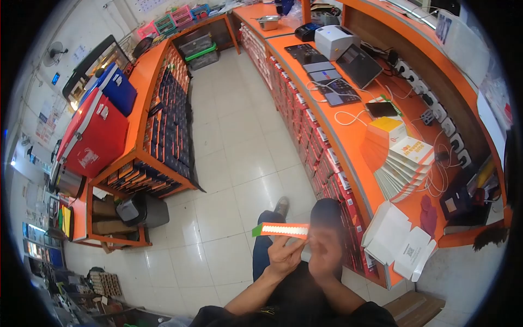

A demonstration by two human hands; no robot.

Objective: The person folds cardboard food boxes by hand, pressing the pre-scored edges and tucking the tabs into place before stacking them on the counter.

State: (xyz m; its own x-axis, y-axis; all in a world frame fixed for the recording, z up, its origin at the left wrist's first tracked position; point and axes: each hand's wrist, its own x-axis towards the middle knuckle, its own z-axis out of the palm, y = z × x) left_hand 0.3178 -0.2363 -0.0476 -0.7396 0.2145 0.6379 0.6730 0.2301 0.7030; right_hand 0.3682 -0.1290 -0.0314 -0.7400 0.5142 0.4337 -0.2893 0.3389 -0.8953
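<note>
My left hand [284,257] is closed around the underside of a slim cardboard box [283,230], held level above my lap. Its side is orange with a white zigzag band, and the left end is green. Beside the box's right end is my right hand [325,250], smeared by motion, so its fingers cannot be made out. To the right, on the orange counter, a fanned stack of white and yellow printed cartons [400,163] lies near the edge. An opened white carton [400,242] rests at the counter's near corner.
The orange counter [354,139] runs along my right, carrying a phone [383,109], a tablet [359,65], a white printer [336,42] and loose cables. Packed boxes fill the shelves below. To the left stand a red cooler [92,133] and a dark bin [143,210].
</note>
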